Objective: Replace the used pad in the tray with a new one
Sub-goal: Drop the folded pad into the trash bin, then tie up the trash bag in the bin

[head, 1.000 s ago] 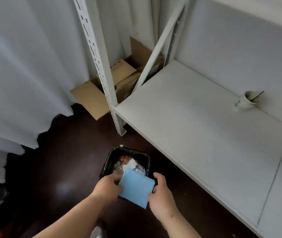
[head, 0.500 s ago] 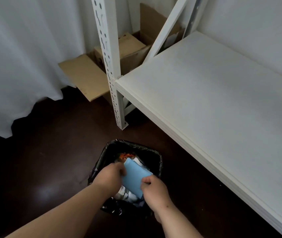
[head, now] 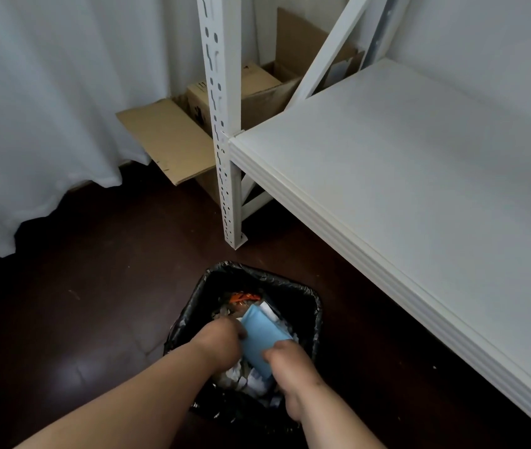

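Note:
A folded light-blue pad (head: 261, 337) sits in the mouth of a small bin lined with a black bag (head: 303, 296), on top of crumpled paper and other rubbish. My left hand (head: 222, 343) grips the pad's left edge with curled fingers. My right hand (head: 285, 359) holds its lower right corner from below. Both hands are down inside the bin opening. No tray is in view.
A white metal shelf (head: 419, 189) fills the right side, its upright post (head: 225, 157) standing just beyond the bin. An open cardboard box (head: 176, 137) lies behind the post. White curtains (head: 47, 108) hang on the left over a dark wooden floor (head: 96, 286).
Both hands have lowered the blue pad from above the bin down into its opening. The view has tilted down and closer, and the cup on the shelf has left the frame.

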Available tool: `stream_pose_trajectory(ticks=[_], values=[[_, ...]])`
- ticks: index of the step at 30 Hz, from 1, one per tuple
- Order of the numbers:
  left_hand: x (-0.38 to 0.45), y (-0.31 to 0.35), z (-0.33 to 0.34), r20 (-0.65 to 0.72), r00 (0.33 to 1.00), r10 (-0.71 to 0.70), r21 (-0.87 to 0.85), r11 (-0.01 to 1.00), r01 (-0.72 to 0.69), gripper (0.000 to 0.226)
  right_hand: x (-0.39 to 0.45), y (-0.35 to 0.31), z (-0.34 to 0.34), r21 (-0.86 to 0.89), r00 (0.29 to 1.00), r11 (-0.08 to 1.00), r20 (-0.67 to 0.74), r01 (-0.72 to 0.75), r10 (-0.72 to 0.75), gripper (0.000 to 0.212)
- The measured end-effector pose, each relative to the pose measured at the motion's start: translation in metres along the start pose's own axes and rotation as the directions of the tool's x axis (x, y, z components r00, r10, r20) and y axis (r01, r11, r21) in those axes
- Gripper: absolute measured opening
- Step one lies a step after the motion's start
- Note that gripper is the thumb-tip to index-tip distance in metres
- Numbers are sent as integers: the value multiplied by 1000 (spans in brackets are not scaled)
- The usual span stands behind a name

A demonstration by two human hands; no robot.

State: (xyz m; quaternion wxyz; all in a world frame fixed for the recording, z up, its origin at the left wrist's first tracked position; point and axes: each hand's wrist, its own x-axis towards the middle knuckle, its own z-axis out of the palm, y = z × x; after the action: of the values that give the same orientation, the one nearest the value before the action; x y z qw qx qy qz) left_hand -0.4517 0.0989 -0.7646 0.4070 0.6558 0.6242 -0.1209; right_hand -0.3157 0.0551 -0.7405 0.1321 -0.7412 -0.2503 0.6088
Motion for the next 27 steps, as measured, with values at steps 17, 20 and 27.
stream_pose_trajectory(ticks=[17, 20, 27], values=[[-41, -25, -47, -559, 737, -380, -514, 856, 51, 23, -13, -22, -54, -286, 898, 926, -295, 245, -328, 34], [-41, -41, -41, -512, 694, -506, -620, 777, 109, 24, -8, -15, -60, -278, 824, 923, -431, 267, -369, 24], [-39, -61, -15, -68, 776, -627, -811, 488, 323, 38, 11, 21, -61, 388, 966, 914, -163, -123, 199, 50]])
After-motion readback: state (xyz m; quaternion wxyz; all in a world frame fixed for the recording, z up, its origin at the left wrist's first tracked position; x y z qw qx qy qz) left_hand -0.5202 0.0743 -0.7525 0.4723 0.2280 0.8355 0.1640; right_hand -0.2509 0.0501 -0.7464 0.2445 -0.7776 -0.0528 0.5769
